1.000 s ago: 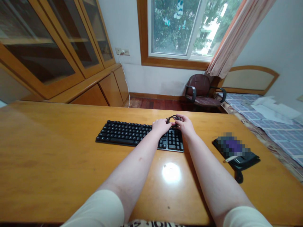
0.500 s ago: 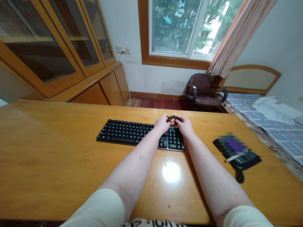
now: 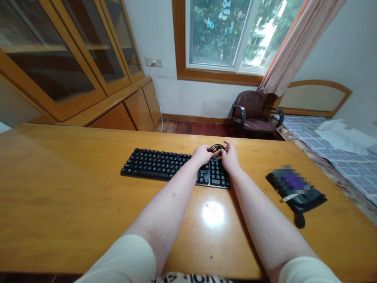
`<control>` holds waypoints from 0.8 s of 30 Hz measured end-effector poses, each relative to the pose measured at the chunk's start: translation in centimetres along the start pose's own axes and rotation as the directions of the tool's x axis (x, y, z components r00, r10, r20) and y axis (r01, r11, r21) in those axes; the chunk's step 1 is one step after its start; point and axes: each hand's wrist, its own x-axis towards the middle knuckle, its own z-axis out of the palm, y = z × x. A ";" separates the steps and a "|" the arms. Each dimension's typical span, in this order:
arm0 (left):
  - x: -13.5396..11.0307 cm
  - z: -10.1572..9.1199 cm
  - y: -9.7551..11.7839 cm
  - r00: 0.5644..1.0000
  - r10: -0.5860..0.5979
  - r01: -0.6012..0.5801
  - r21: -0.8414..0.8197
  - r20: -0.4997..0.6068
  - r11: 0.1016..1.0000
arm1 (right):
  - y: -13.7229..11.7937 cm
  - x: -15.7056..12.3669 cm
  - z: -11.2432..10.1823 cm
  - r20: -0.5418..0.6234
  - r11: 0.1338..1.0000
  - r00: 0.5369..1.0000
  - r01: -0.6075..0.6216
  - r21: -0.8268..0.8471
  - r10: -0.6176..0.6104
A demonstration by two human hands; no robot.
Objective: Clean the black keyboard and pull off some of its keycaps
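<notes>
A coiled black cable [image 3: 216, 146] is between my hands, just beyond the back edge of the keyboard's right end. My left hand [image 3: 202, 155] is closed on the coil's left side, its fingertips partly hidden behind the hand. On the coil's right side, my right hand [image 3: 230, 157] pinches it with the thumb and a lower finger, while another finger sticks up. The black keyboard [image 3: 156, 164] lies flat on the desk under my wrists, its right part partly covered by my left hand and forearm.
The wooden desk [image 3: 73, 196] spreads under everything. To the right lies a dark flat bundle [image 3: 308, 198], partly blurred out, with a pale strip on it. Beyond the desk are a brown armchair [image 3: 250, 110], a bed [image 3: 332, 137] and a glass-fronted cabinet [image 3: 108, 88].
A finger of my right hand has lifted off the coil and points up. The light cable tip above the coil no longer shows. The keyboard stays in place.
</notes>
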 end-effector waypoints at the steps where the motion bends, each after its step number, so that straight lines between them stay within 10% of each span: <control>1: 0.0 0.0 0.0 1.000 -0.008 0.008 0.004 0.005 1.000 | -0.1 0.0 0.0 0.017 1.000 1.000 0.017 -0.005 -0.017; 8: -0.6 0.0 0.7 0.999 0.009 -0.003 0.119 -0.052 0.993 | -0.6 0.1 -0.6 0.033 0.952 0.992 0.128 -0.278 -0.124; 16: -2.4 -0.8 2.9 0.926 0.325 -0.253 0.322 -0.192 0.912 | -0.7 0.3 -0.7 0.088 0.985 0.995 -0.039 -0.171 0.055; 24: -3.2 -0.7 3.8 0.924 0.304 -0.162 0.483 -0.231 0.860 | -0.8 0.2 -0.6 0.109 0.987 0.991 -0.058 -0.151 0.075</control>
